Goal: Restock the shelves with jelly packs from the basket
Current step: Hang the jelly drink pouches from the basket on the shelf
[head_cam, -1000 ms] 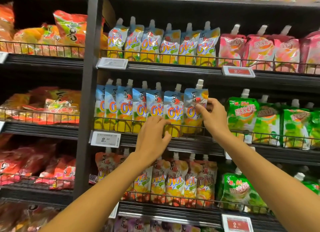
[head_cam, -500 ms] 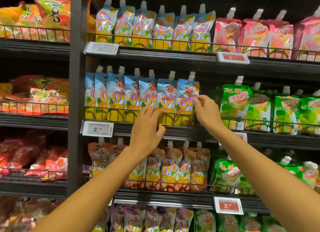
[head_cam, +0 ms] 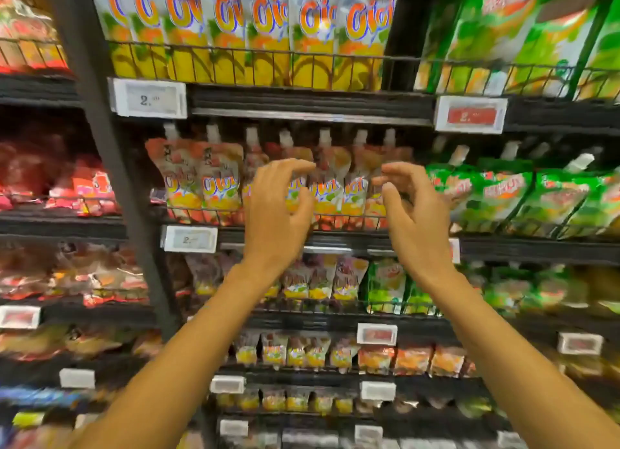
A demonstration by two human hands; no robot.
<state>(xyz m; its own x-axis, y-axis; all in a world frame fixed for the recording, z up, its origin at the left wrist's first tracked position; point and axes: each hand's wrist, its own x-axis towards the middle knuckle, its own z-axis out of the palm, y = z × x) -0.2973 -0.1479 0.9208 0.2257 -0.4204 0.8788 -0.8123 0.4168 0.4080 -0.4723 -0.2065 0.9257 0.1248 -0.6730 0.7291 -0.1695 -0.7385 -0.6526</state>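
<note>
A row of orange-red spouted jelly packs (head_cam: 214, 180) stands behind a wire rail on the middle shelf (head_cam: 335, 240). Both of my hands hover just in front of this row and hold nothing. My left hand (head_cam: 278, 210) has its fingers loosely curved, with thumb and fingers apart. My right hand (head_cam: 412, 210) is shaped the same way, a pack's width to the right. Above them, blue-and-yellow jelly packs (head_cam: 255, 29) fill the upper shelf. No basket is in view.
Green jelly packs (head_cam: 503, 193) fill the right side of the same shelf. A dark upright post (head_cam: 110, 166) separates the red snack bags (head_cam: 80, 186) on the left. Price tags (head_cam: 149, 98) hang on the shelf edges. Lower shelves hold more small packs (head_cam: 302, 351).
Both hands have come off the blue-and-yellow packs and dropped one shelf down. The view has tilted downward and moved closer, with motion blur.
</note>
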